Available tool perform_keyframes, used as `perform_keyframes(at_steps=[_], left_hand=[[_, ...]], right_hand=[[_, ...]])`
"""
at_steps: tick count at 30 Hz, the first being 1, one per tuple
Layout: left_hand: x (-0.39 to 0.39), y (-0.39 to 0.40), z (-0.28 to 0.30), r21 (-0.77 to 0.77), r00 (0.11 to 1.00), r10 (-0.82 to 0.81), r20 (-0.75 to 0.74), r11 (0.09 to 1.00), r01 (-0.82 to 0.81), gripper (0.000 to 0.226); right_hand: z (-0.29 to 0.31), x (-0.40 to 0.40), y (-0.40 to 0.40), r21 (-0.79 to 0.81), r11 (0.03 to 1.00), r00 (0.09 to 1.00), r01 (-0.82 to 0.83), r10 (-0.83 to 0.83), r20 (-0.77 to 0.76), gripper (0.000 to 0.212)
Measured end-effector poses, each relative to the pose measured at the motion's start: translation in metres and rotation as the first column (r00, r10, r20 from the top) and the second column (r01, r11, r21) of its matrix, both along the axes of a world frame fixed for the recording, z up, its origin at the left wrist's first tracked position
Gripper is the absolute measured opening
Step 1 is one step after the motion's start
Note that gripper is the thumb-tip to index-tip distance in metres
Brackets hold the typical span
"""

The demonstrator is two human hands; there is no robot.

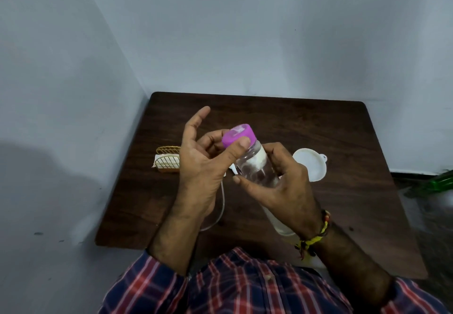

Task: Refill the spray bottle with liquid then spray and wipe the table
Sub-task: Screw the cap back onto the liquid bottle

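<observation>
A clear plastic bottle [257,166] with a purple cap [237,135] is held tilted above the dark wooden table [343,142], cap pointing away from me. My right hand [282,184] wraps around the bottle's body. My left hand [203,157] has its thumb and fingers pinched on the purple cap, with the index finger raised. A white funnel [311,164] lies on the table just right of the bottle. A thin clear tube [218,213] curves on the table under my left wrist; what it joins to is hidden by my hands.
A small golden wire rack with white tissue [168,160] stands on the table left of my hands. Grey walls close in at the back and left. Something green [441,181] lies on the floor at the right edge.
</observation>
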State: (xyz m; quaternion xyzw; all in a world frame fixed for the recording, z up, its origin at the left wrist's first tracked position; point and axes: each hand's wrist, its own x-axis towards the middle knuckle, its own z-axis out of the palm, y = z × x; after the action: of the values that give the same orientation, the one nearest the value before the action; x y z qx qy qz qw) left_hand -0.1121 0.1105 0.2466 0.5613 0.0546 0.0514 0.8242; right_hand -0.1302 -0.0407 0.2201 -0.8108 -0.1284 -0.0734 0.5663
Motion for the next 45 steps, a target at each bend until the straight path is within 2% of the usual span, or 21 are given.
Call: perform_keyframes(at_steps=[2, 4, 7, 9, 11, 13, 15, 18, 20, 24, 27, 29, 33, 36, 39, 41, 45], left_hand=[[0.003, 0.007, 0.000, -0.112, 0.996, -0.094, -0.005, 0.989, 0.093, 0.082], [0.004, 0.011, -0.004, -0.131, 0.994, -0.108, -0.025, 0.986, 0.104, 0.082], [0.003, 0.001, -0.003, 0.020, 0.996, 0.074, -0.049, 0.997, -0.073, 0.095], [0.003, -0.003, 0.000, 0.048, 0.989, 0.142, -0.046, 0.989, -0.140, 0.097], [0.005, -0.003, 0.001, -0.039, 0.995, 0.081, -0.050, 0.996, -0.083, 0.085], [0.008, 0.000, 0.000, -0.121, 0.998, -0.049, -0.046, 0.992, 0.043, 0.074], [0.009, -0.001, -0.001, -0.077, 0.996, -0.079, -0.033, 0.994, 0.076, 0.077], [0.012, -0.010, 0.001, 0.034, 1.000, 0.019, -0.022, 0.999, -0.018, 0.096], [0.014, -0.012, 0.002, -0.006, 0.999, 0.029, -0.027, 1.000, -0.030, 0.092], [0.019, -0.012, 0.001, -0.097, 0.993, -0.116, -0.028, 0.989, 0.113, 0.079], [0.022, -0.022, -0.003, -0.002, 0.999, -0.038, -0.015, 0.999, 0.038, 0.090], [0.025, -0.025, -0.004, 0.005, 1.000, -0.013, -0.006, 1.000, 0.013, 0.084], [0.032, -0.020, -0.003, -0.001, 0.990, -0.140, 0.009, 0.990, 0.140, 0.069], [0.031, -0.019, -0.003, 0.099, 0.993, -0.111, 0.032, 0.989, 0.108, 0.059], [0.026, -0.022, -0.001, 0.266, 0.995, -0.017, 0.097, 0.964, -0.010, 0.075], [0.027, -0.020, -0.002, 0.318, 0.996, 0.030, 0.084, 0.946, -0.055, 0.085], [0.032, -0.004, -0.008, 0.352, 0.999, -0.014, 0.036, 0.936, 0.000, 0.089]], right_hand=[[0.000, 0.002, 0.002, 0.052, 0.998, 0.999, -0.035, 0.036, -0.032, 0.050], [0.000, 0.002, 0.005, 0.019, 1.000, 1.000, -0.013, 0.013, -0.009, 0.050], [0.000, 0.002, 0.008, -0.059, 0.998, 0.999, 0.038, -0.036, 0.040, 0.052], [0.000, 0.004, 0.008, -0.078, 0.996, 0.998, 0.052, -0.048, 0.042, 0.053], [0.000, 0.006, 0.006, -0.035, 0.998, 0.998, 0.053, -0.052, 0.027, 0.050], [0.000, 0.006, 0.005, -0.008, 0.999, 0.999, 0.034, -0.034, 0.019, 0.050], [-0.002, 0.006, 0.004, -0.033, 0.999, 0.999, 0.024, -0.022, 0.035, 0.052], [-0.003, 0.009, 0.002, -0.036, 0.999, 0.999, 0.018, -0.017, 0.029, 0.054], [-0.003, 0.011, -0.001, 0.009, 1.000, 0.999, 0.025, -0.026, 0.019, 0.052], [-0.003, 0.014, -0.006, 0.083, 0.996, 0.999, 0.030, -0.028, -0.022, 0.050], [-0.005, 0.017, -0.010, 0.053, 0.997, 0.998, 0.062, -0.061, -0.007, 0.051], [-0.006, 0.019, -0.013, 0.069, 0.996, 0.998, 0.062, -0.061, -0.019, 0.050], [-0.009, 0.024, -0.018, 0.145, 0.988, 0.995, 0.054, -0.042, -0.090, 0.047], [-0.010, 0.024, -0.015, 0.110, 0.993, 0.996, 0.051, -0.043, -0.074, 0.050], [-0.009, 0.024, -0.008, 0.055, 0.998, 0.999, 0.031, -0.029, -0.034, 0.054], [-0.010, 0.025, -0.004, 0.059, 0.998, 0.999, -0.006, 0.008, -0.042, 0.054], [-0.018, 0.027, 0.002, 0.042, 0.998, 0.997, -0.055, 0.057, -0.051, 0.053]])
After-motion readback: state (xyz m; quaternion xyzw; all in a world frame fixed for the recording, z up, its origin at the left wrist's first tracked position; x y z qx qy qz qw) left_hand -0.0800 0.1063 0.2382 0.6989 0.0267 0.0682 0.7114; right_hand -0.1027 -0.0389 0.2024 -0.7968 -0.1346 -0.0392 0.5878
